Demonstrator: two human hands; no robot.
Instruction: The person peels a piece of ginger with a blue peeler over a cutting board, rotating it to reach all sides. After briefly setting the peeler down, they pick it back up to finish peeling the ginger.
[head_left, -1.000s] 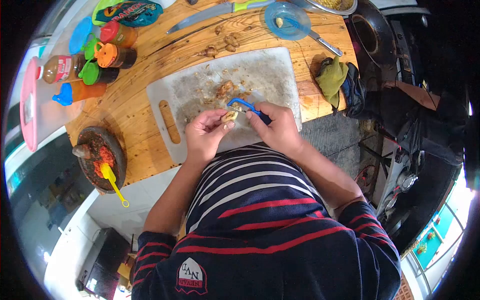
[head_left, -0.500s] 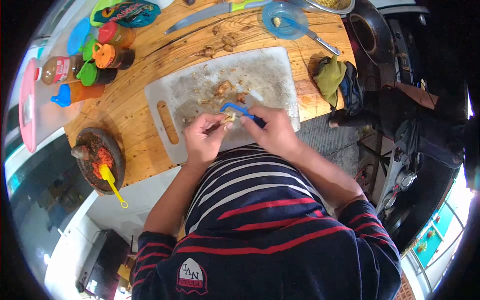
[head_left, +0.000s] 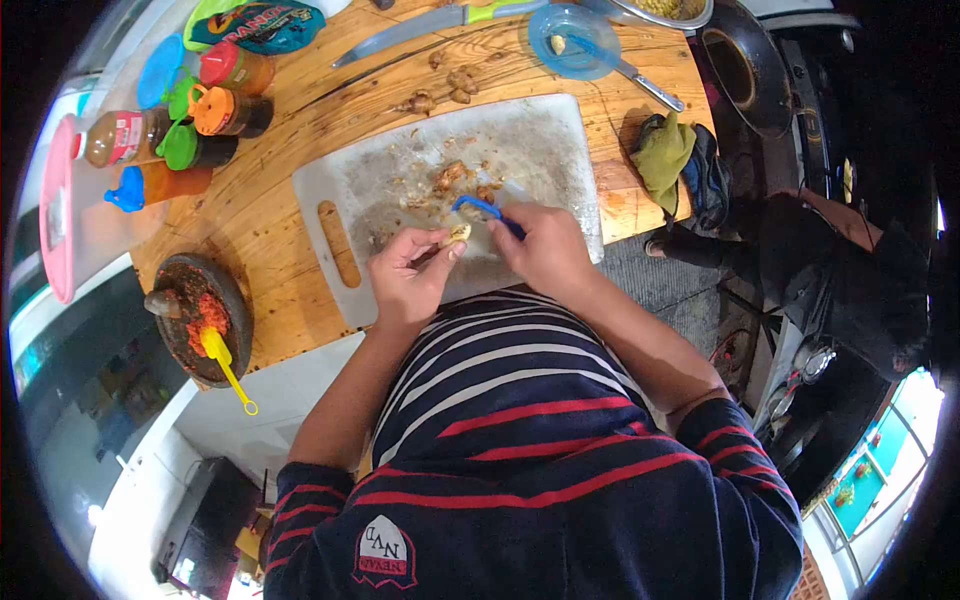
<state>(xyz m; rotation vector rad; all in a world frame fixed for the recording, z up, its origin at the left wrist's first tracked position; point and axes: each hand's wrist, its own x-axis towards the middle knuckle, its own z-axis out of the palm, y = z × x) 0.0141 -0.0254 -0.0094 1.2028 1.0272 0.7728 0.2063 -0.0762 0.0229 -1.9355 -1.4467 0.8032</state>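
Between its thumb and fingers my left hand (head_left: pixel 408 275) pinches a small pale root piece (head_left: pixel 460 233) over the near part of the white cutting board (head_left: pixel 385 170). My right hand (head_left: pixel 545 245) is closed around a blue peeler (head_left: pixel 478 207), its curved head pointing left, a little above and right of the piece. Brown peelings (head_left: pixel 452 176) lie on the board just beyond both hands. Several unpeeled knobbly roots (head_left: pixel 462 84) rest on the wood past the board's far edge.
A large knife (head_left: pixel 400 36) and a blue bowl (head_left: pixel 572 42) with a handled utensil lie at the back. Sauce bottles (head_left: pixel 225 110) and a stone mortar (head_left: pixel 238 300) are left. Cloths (head_left: pixel 663 160) lie right; another person (head_left: pixel 835 250) is beyond them.
The peeler has moved slightly away from the root piece, and my right hand has shifted a little. The person at the right has moved slightly lower in view.
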